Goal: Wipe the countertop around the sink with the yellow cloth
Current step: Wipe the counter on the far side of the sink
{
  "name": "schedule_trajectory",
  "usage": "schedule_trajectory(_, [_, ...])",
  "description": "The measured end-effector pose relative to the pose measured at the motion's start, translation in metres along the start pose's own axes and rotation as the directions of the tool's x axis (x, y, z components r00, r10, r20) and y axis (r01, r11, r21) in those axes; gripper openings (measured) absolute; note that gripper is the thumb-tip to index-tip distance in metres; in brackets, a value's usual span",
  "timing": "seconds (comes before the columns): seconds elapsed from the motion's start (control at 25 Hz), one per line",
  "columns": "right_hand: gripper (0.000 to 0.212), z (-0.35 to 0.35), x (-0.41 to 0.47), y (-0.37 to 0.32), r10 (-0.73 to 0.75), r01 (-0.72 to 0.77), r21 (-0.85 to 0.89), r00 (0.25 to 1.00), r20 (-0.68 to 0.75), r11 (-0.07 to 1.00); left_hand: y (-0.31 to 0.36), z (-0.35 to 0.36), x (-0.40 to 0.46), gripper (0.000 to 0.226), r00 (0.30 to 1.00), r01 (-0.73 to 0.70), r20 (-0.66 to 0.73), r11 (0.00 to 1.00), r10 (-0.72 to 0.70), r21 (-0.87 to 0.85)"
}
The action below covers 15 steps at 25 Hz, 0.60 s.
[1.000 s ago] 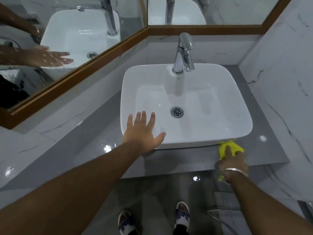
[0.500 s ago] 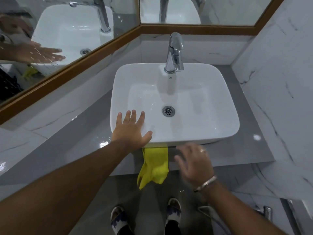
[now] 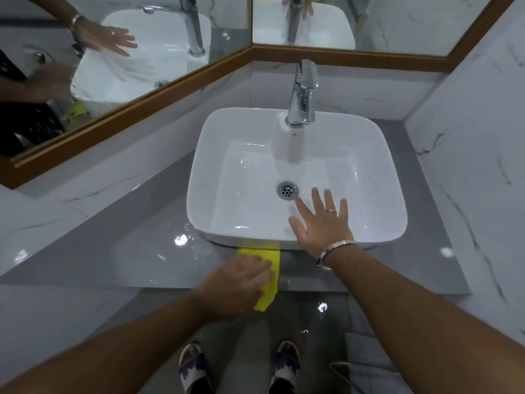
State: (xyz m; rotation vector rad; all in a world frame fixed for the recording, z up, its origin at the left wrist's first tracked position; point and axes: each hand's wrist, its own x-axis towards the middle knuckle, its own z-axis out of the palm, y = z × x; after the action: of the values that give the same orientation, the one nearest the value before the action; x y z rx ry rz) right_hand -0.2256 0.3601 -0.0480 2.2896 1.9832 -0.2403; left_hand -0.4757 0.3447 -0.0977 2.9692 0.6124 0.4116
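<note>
The yellow cloth (image 3: 262, 255) lies on the grey countertop (image 3: 136, 251) just in front of the white sink (image 3: 383, 223), one end hanging over the counter's front edge. My left hand (image 3: 238, 282) lies on top of the cloth, fingers curled over it and covering its left part. My right hand (image 3: 324, 223), with a ring and a silver bracelet, rests flat with fingers spread on the sink's front rim and holds nothing.
A chrome tap (image 3: 302, 95) stands at the back of the sink, a drain (image 3: 287, 190) in its bowl. Wood-framed mirrors (image 3: 113, 115) line the left and back walls. A marble wall (image 3: 468, 152) closes the right side. My sandalled feet (image 3: 241, 368) stand below the counter edge.
My left hand left the sink rim and came down onto the cloth. My right hand, away from the cloth, moved up onto the sink's front rim. The cloth stays in front of the sink.
</note>
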Motion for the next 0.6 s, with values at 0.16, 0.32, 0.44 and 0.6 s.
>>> schedule_trajectory(0.16, [0.068,0.003,0.014,-0.062,-0.086,0.079,0.103,0.994,0.063,0.991,0.018,0.052,0.001,0.045,0.905,0.244,0.366,0.969,-0.217,-0.027])
schedule_trajectory(0.32, [0.061,0.009,0.026,-0.100,-0.111,0.100,0.144,0.992,0.067,0.985,-0.026,0.054,-0.067,0.034,0.884,0.369,0.289,0.928,-0.367,0.049])
schedule_trajectory(0.44, [0.056,0.007,0.026,-0.101,-0.089,0.083,0.124,0.995,0.044,0.989,-0.095,0.020,-0.141,0.038,0.865,0.458,0.147,0.875,-0.479,0.157])
schedule_trajectory(0.6, [0.060,0.003,0.019,-0.080,-0.090,0.080,0.104,0.991,0.095,0.991,-0.081,0.031,-0.104,0.047,0.923,0.132,0.362,0.991,-0.132,0.025])
